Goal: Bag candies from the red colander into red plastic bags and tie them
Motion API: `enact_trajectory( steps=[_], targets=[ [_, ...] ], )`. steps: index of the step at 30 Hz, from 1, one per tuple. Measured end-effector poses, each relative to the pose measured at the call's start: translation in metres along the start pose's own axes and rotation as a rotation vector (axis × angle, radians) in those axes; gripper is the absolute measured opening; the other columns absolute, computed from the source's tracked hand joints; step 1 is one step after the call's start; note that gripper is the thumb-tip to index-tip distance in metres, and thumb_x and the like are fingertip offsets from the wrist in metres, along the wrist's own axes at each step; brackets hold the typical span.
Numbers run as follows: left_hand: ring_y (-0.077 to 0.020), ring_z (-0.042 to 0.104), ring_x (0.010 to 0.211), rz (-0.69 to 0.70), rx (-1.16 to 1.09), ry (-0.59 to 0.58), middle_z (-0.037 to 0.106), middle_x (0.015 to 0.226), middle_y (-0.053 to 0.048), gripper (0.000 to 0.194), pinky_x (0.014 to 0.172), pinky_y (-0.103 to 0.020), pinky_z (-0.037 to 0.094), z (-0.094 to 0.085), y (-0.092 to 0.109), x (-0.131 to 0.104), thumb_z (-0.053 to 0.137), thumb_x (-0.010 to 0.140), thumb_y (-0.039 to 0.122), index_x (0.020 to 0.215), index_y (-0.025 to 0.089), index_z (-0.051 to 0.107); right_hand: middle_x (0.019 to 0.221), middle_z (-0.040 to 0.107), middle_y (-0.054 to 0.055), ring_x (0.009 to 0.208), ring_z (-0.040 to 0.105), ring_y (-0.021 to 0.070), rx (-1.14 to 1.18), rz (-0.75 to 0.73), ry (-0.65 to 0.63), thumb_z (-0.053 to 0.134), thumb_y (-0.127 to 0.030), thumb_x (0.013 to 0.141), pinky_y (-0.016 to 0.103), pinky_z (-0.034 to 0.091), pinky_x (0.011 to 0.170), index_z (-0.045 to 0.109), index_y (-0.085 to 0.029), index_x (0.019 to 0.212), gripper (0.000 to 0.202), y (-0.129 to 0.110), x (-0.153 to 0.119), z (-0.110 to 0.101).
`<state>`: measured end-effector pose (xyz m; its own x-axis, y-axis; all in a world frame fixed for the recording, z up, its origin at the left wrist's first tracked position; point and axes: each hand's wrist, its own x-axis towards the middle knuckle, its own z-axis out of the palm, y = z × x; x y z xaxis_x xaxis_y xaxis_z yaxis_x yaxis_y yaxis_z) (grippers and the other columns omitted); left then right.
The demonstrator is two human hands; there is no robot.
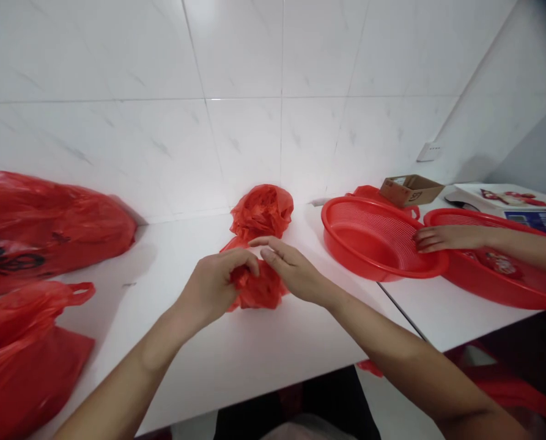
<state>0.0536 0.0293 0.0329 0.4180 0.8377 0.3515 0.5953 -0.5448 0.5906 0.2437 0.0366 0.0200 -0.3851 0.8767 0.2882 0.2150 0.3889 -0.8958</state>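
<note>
- Two hands, head view: my left hand (pixel 215 284) and right hand (pixel 298 275) nearly together in front of me, converging from either side on the near red plastic bunch (pixel 261 290).
- Left hand: fingers curled, thumb over the plastic; reads as clamped on a fold, though the inner fingers are hidden.
- Right hand: fingers extended, only slightly bent, fingertips above the bunch and just beside the left thumb. Light contact with the plastic: cannot tell.
- Position: near bunch lies on the white desk (pixel 295 348), between and partly beneath the hands. Left hand judged nearer, being on it.
- Long axis: the red plastic runs away from me, towards the tiled wall (pixel 245 140); my forearms slant in across that line.
- Far red plastic bunch (pixel 261 211): straight beyond my fingertips, nearer the wall. Joined to the near one or separate: cannot tell, fingers cover the meeting place.
- Right side: red basket (pixel 359 238), apart from my right hand; another person's hand (pixel 438 238) at its far side.
</note>
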Motion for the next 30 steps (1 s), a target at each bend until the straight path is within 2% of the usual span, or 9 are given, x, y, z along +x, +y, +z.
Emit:
enact_trajectory(
  steps=[4, 7, 9, 12, 14, 18, 20, 25, 30],
  targets=[
    [-0.0127, 0.061, 0.063, 0.090, 0.189, 0.224, 0.069, 0.080, 0.004, 0.033, 0.054, -0.023, 0.044, 0.021, -0.010, -0.003, 0.041, 0.069, 0.002, 0.084, 0.025, 0.059, 0.072, 0.057, -0.003, 0.071, 0.058, 0.0141, 0.140, 0.047, -0.122, 0.044, -0.035, 0.098, 0.033, 0.050, 0.075, 0.055, -0.026, 0.128, 0.033, 0.015, 0.004, 0.001],
    [-0.0146, 0.068, 0.081, 0.162, 0.190, 0.320, 0.071, 0.097, 0.000, 0.033, 0.062, -0.024, 0.050, 0.028, -0.015, -0.008, 0.045, 0.078, 0.004, 0.097, 0.025, 0.061, 0.074, 0.057, -0.003, 0.070, 0.056, 0.0129, 0.209, 0.039, -0.235, 0.049, -0.035, 0.096, 0.030, 0.048, 0.071, 0.062, -0.023, 0.110, 0.023, 0.016, 0.002, -0.005],
    [-0.0168, 0.068, 0.094, 0.211, 0.198, 0.351, 0.070, 0.108, -0.003, 0.031, 0.069, -0.026, 0.053, 0.028, -0.018, -0.011, 0.048, 0.083, 0.008, 0.105, 0.025, 0.062, 0.076, 0.057, -0.002, 0.069, 0.054, 0.0119, 0.215, 0.068, -0.291, 0.053, -0.033, 0.093, 0.027, 0.046, 0.067, 0.062, -0.020, 0.094, 0.016, 0.018, 0.001, -0.007],
    [-0.0169, 0.067, 0.097, 0.238, 0.175, 0.308, 0.069, 0.110, -0.004, 0.030, 0.078, -0.027, 0.055, 0.029, -0.021, -0.016, 0.048, 0.087, 0.009, 0.110, 0.024, 0.063, 0.076, 0.057, -0.002, 0.068, 0.052, 0.0112, 0.188, 0.106, -0.305, 0.055, -0.026, 0.089, 0.025, 0.043, 0.063, 0.058, -0.019, 0.088, 0.007, 0.023, 0.000, -0.004],
    [-0.0169, 0.067, 0.097, 0.236, 0.148, 0.283, 0.070, 0.109, -0.004, 0.031, 0.082, -0.028, 0.054, 0.029, -0.022, -0.020, 0.047, 0.089, 0.010, 0.112, 0.024, 0.063, 0.076, 0.058, -0.002, 0.067, 0.052, 0.0113, 0.117, 0.081, -0.242, 0.052, -0.021, 0.087, 0.026, 0.043, 0.062, 0.058, -0.020, 0.088, 0.006, 0.025, -0.001, 0.000],
    [-0.0179, 0.068, 0.097, 0.173, 0.129, 0.296, 0.071, 0.111, -0.005, 0.028, 0.084, -0.029, 0.053, 0.031, -0.018, -0.024, 0.048, 0.092, 0.018, 0.114, 0.024, 0.065, 0.087, 0.062, 0.001, 0.077, 0.058, 0.0138, -0.044, -0.073, 0.116, 0.046, -0.018, 0.087, 0.029, 0.047, 0.069, 0.054, -0.020, 0.087, 0.008, 0.023, 0.000, 0.009],
    [-0.0185, 0.068, 0.097, 0.119, 0.103, 0.283, 0.072, 0.112, -0.005, 0.029, 0.085, -0.030, 0.053, 0.030, -0.017, -0.024, 0.048, 0.093, 0.022, 0.117, 0.024, 0.065, 0.081, 0.059, -0.001, 0.072, 0.056, 0.0135, -0.043, -0.110, 0.212, 0.044, -0.019, 0.090, 0.029, 0.047, 0.066, 0.050, -0.022, 0.092, 0.007, 0.021, 0.000, 0.012],
    [-0.0196, 0.069, 0.091, -0.071, 0.039, 0.237, 0.074, 0.104, -0.004, 0.033, 0.083, -0.029, 0.052, 0.023, -0.036, -0.032, 0.045, 0.096, 0.036, 0.117, 0.023, 0.067, 0.066, 0.042, -0.006, 0.060, 0.046, 0.0116, 0.042, -0.100, 0.169, 0.042, -0.031, 0.096, 0.028, 0.051, 0.061, 0.047, -0.024, 0.102, 0.011, 0.030, -0.003, 0.004],
    [-0.0162, 0.060, 0.057, -0.394, -0.083, 0.199, 0.067, 0.065, 0.000, 0.041, 0.056, -0.026, 0.047, 0.019, -0.084, -0.076, 0.041, 0.095, 0.050, 0.085, 0.020, 0.067, 0.062, 0.035, -0.009, 0.058, 0.042, 0.0109, 0.064, 0.083, 0.260, 0.049, -0.038, 0.092, 0.031, 0.056, 0.066, 0.046, -0.023, 0.101, 0.018, 0.085, -0.014, -0.027]
  ],
)
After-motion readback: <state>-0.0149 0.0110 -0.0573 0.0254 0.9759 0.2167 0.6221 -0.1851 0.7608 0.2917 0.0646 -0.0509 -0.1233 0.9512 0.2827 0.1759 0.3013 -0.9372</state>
